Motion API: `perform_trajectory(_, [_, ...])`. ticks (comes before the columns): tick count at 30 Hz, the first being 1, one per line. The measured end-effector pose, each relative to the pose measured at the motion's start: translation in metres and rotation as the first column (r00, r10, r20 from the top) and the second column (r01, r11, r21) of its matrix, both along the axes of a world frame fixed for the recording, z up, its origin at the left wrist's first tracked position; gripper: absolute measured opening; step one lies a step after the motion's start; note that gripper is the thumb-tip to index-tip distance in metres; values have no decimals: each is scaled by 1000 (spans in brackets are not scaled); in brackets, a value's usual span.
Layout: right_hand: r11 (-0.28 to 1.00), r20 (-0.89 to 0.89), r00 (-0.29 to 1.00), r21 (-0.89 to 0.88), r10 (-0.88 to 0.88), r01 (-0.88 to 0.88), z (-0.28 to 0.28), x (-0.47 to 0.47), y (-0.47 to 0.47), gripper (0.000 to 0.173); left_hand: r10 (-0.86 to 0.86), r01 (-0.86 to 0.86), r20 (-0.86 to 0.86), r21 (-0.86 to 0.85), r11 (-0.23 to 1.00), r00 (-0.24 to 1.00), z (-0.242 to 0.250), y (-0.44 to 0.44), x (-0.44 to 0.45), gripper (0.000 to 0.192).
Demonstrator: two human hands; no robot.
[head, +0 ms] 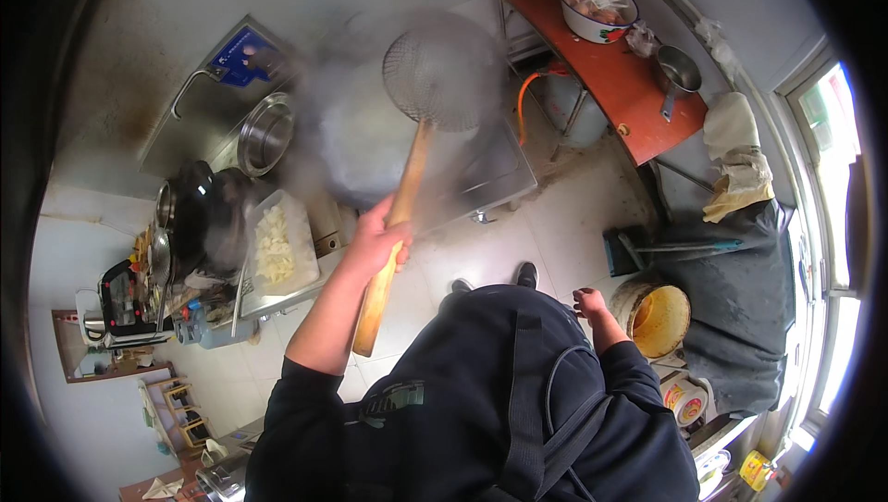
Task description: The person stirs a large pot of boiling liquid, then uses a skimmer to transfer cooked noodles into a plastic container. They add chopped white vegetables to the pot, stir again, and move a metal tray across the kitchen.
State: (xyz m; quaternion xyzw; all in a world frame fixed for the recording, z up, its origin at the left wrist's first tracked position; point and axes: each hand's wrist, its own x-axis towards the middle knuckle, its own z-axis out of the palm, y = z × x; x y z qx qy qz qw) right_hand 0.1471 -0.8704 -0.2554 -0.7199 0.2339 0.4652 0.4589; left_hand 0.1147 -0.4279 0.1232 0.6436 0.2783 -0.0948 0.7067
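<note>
My left hand (383,238) grips the long wooden handle (409,179) of a wire-mesh skimmer (433,79). The skimmer's round mesh head is held above a large steaming wok or pot (361,134) on the stove (496,169). Thick steam blurs the vessel's rim and hides what it contains. At my side hangs my right hand (590,302), empty, with its fingers loosely curled and a little apart. A translucent plastic tub (305,269) of pale chopped pieces (275,245) stands on the counter left of my left forearm.
Steel basins (266,134) and a tap (191,89) are at the left. A red table (590,75) at upper right carries an enamel basin (598,23) and a small pan (676,72); a gas cylinder (572,110) stands below. Near my right hand is a stained bucket (659,321).
</note>
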Motion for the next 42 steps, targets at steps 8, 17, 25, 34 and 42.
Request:
perform_trajectory(8, [993, 17, 998, -99, -58, 60, -3, -19, -34, 29, 15, -159, 165, 919, 361, 986, 81, 79, -16, 71])
perform_trajectory(17, [997, 59, 998, -62, -31, 35, 2, -41, 23, 33, 50, -138, 129, 918, 372, 990, 62, 121, -24, 67])
perform_trajectory(25, [998, 189, 980, 4, -63, 64, 22, -39, 49, 32, -68, 139, -131, 981, 137, 989, -23, 157, 34, 69])
perform_trajectory(34, [951, 137, 974, -230, -177, 206, 20, -48, -4, 35, 35, 248, -247, 968, -27, 968, -54, 175, 44, 78])
perform_trajectory(42, [925, 116, 923, -61, -366, 374, 4, 28, -109, 30, 100, -351, 466, 491, 797, 879, 32, 59, 187, 36])
